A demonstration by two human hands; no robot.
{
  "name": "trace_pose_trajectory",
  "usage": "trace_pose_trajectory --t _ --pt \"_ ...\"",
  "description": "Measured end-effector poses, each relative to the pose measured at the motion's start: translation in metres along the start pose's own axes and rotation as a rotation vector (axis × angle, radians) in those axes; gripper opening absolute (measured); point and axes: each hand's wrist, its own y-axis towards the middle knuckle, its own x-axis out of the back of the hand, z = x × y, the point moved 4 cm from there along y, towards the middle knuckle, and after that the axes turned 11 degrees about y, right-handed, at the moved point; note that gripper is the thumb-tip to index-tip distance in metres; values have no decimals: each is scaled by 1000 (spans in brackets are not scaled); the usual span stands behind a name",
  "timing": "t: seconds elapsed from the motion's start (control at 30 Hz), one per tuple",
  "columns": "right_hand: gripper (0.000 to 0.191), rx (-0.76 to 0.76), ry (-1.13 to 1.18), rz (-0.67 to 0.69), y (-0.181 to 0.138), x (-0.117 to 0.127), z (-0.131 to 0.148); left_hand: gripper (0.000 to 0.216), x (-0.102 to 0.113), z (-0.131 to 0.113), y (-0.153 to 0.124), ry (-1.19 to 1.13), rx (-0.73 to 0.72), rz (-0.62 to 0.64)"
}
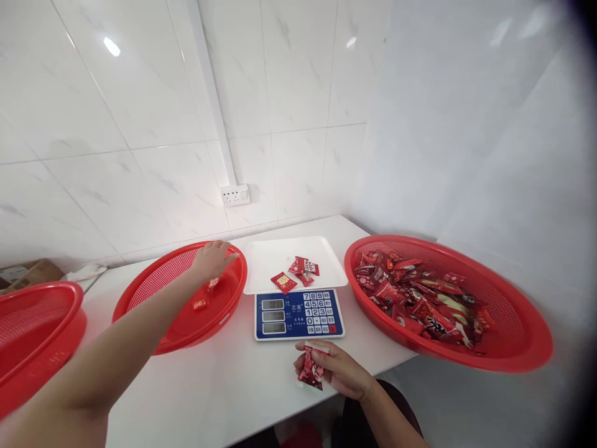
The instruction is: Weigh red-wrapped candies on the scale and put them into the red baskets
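My left hand (212,258) is over the far right rim of the middle red basket (161,264), fingers apart and back turned up; I see nothing in it. Below it, small red packets (199,304) lie on the basket floor. Near the table's front edge, my right hand (342,368) is closed around red candy packets (311,367). Between the baskets stands a digital scale (298,339) with a blue keypad panel. Several red packets (283,282) rest on its white tray (261,261); the display digits are hard to read.
At right, a large red basket (517,336) holds a heap of mixed red packets (429,298) and overhangs the table (224,386). Another red basket (41,292) is at far left, a cardboard box (37,272) behind it. A socket (236,195) is on the tiled wall.
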Motion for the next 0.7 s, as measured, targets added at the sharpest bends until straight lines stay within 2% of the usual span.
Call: trace_pose_trajectory --t 0.2,0.27,0.33,0.43,0.53,0.6,0.7 --pt "32 20 15 -21 1 2 -1 47 -32 -124 16 -109 -409 160" --pt "32 40 22 -31 1 2 -1 56 -42 -155 23 -121 -471 221" --pt "30 62 30 -26 1 0 0 49 -49 -175 31 -123 -510 272" --pt "28 77 33 -14 0 -2 1 31 -53 -185 43 -117 -523 299" --pt "29 81 29 -1 0 -4 2 28 -48 -177 50 -137 -474 249" --pt "30 83 29 9 0 -4 2 28 -39 -162 52 -170 -421 200" --pt "32 75 32 16 0 -2 2 23 -19 -125 48 -212 -308 139"
